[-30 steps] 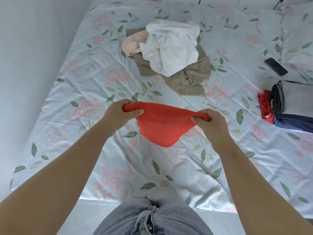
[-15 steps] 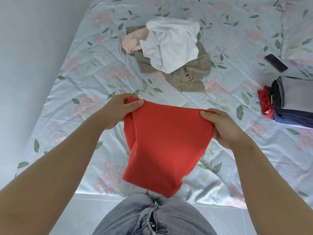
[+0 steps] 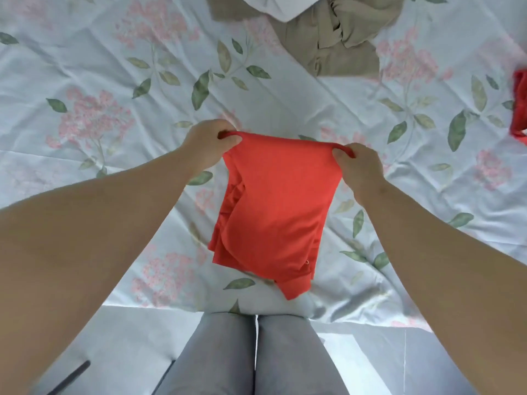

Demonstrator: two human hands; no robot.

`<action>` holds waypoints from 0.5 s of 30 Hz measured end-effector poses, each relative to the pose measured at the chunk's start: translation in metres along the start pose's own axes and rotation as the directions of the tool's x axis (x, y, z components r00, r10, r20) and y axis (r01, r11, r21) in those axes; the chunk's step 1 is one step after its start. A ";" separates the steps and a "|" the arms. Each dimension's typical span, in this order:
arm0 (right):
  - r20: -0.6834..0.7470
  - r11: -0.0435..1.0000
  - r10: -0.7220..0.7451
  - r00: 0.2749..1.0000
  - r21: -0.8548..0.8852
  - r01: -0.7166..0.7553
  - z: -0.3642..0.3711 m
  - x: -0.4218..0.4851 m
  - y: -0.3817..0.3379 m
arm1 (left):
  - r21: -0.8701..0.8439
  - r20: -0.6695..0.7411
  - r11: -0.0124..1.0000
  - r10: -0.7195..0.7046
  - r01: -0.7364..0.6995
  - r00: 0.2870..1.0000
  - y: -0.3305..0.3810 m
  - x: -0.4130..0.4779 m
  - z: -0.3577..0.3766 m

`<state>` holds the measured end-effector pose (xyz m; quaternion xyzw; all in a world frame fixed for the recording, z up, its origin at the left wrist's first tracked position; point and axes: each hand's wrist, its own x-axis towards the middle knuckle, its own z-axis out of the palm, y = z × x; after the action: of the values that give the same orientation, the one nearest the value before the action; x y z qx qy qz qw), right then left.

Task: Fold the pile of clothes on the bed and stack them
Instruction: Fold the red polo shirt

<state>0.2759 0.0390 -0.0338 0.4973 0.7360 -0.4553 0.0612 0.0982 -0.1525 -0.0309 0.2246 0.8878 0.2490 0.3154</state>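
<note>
1. Held up over the near part of the pale, leaf-and-blossom printed bed sheet: an orange-red, soft knit garment, already doubled on itself and hanging by its upper edge.
2. Pinched at the upper left corner by the left hand, with thumb and curled fingers closed on the cloth. Pinched the same way at the upper right corner by the right hand.
3. Drawn nearly taut from left to right along the top edge between the two grips. Hanging from there toward the body, long axis running from the fingers down to the loose lower end, which sits just above the bed's near edge and in front of the grey-trousered legs.
4. Layered unevenly down the left side, with a small flap sticking out at the lower right corner.
5. Probably mid-fold, with the free end lying nearer the body than the fingers. Best laid down lower end first, then top edge carried forward or folded back over it.
6. No nearer hand here, with both level on one edge and the coming move likely shared evenly.
7. Risk, as a guess: left-side layers slipping askew on landing.
8. Further up the bed, well apart: a crumpled khaki woven garment under a white cloth, both unfolded.
9. At the right border: a sliver of red fabric, too cropped to identify.
</note>
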 end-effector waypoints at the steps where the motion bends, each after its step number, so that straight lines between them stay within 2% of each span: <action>1: -0.007 0.999 0.003 1.000 0.035 -0.003 0.001 0.008 0.000 | 0.017 -0.023 1.000 0.023 -0.022 0.999 0.002 0.009 0.001; 7: 0.025 0.950 0.067 0.997 0.304 -0.071 0.003 0.027 -0.010 | 0.014 -0.065 0.999 0.038 -0.037 0.997 0.005 0.037 -0.008; 12: -0.011 0.923 0.036 0.999 0.383 -0.029 0.005 0.031 -0.022 | 0.027 -0.135 0.998 0.055 -0.052 0.989 0.010 0.040 -0.012; 15: 0.031 0.915 0.041 0.999 0.399 -0.050 0.006 0.021 -0.016 | 0.041 -0.102 0.998 0.053 -0.049 0.993 0.004 0.026 -0.012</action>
<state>0.2504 0.0474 -0.0395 0.5113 0.6149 -0.5999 -0.0231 0.0727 -0.1386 -0.0318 0.2399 0.9015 0.2509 0.2582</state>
